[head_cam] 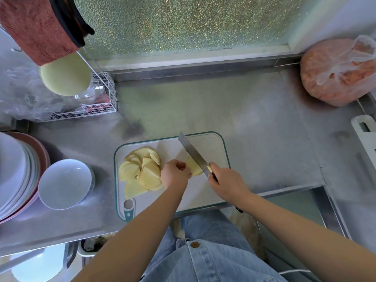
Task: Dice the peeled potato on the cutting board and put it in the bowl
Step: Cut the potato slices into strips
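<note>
At the far left a stack of pale round plates stands on the steel counter; just beside it sits the white ceramic bowl, near the board's left edge. That is handy, I judge, for sweeping pieces across; nothing is in it yet. The white plastic cutting board with a teal rim carries a loose pile of thin yellow potato slices on its left half, lying clear of the blade. The left hand curls its fingers onto the pale chunk of peeled potato, pinning it so it cannot slide; the long steel knife lies slantwise against that chunk, tip pointing away; the right hand is wrapped firmly round the dark handle. Slicing looks nearly finished — dicing not yet begun. At the far right a clear plastic bag of orange contents rests against the wall.
</note>
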### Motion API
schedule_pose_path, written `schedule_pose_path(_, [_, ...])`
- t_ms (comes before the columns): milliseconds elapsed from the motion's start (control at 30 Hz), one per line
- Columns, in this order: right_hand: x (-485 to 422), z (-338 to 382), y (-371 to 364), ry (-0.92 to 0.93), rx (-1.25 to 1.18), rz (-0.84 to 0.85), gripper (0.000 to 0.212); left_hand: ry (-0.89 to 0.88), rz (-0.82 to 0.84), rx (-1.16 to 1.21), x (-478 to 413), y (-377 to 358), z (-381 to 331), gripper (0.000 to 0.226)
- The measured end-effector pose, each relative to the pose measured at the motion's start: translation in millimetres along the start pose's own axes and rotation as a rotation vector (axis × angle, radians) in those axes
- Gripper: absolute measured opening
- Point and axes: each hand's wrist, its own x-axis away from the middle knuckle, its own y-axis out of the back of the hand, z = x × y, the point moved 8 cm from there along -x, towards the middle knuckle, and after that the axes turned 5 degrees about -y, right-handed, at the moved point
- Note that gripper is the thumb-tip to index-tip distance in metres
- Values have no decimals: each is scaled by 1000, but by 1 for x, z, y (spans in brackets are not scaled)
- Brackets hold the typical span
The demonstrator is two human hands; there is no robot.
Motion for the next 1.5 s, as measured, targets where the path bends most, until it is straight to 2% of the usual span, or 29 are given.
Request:
schedule_pose_path(133, [-3,-3,-1,-41,-22,37,10,-36,-28,-46,3,3,-4,13])
schedule_pose_path(333, [-2,-2,25,-16,-67,-75,17,-74,-25,-160,1,1,-7,22])
schedule_pose_path(500, [0,0,17,-13,-1,21,17,-33,-15,-159,-4,-2,-7,23])
schedule_pose_path(867, [2,1,10,-2,60,75,6,27,13,-142,-5,-2,-9,15])
schedule_pose_path(1167, [-4,1,-5,-17,27,37,35,19,65,-217,-8,-2,-15,28])
schedule_pose_path(1333, [-6,-1,7,-21,-82,-17,12,-6,63,-212,-4,1,-17,27])
schedule_pose_path(1500, [-5,1,17,34,-27,14,16,-1,59,-196,-3,2,-15,20])
